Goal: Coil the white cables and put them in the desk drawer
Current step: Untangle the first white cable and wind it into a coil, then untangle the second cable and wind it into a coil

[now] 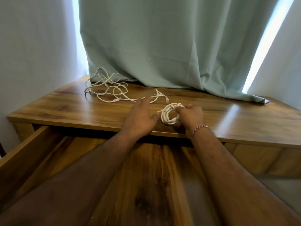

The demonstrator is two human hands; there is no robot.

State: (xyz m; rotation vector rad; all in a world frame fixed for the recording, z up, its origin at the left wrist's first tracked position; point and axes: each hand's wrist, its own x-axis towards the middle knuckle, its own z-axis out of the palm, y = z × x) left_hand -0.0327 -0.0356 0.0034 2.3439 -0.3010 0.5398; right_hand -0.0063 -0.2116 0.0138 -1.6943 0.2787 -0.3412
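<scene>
Pulled out toward the camera, the one wooden drawer point(37, 154) stands open below the desk point(244, 121), and two bare forearms reach across it. No writing or brand can be read anywhere. One white coil point(169, 115) is pinched in the curled fingers of the right hand point(192, 116), just above the desk's front edge. The left hand point(140, 116) lies beside it with fingers loosely extended, fingertips touching the loose cables point(107, 88), a white tangle near the green curtain point(162, 46); their count cannot be told. A red-and-white thread bracelet point(199, 129) circles the right wrist.
</scene>
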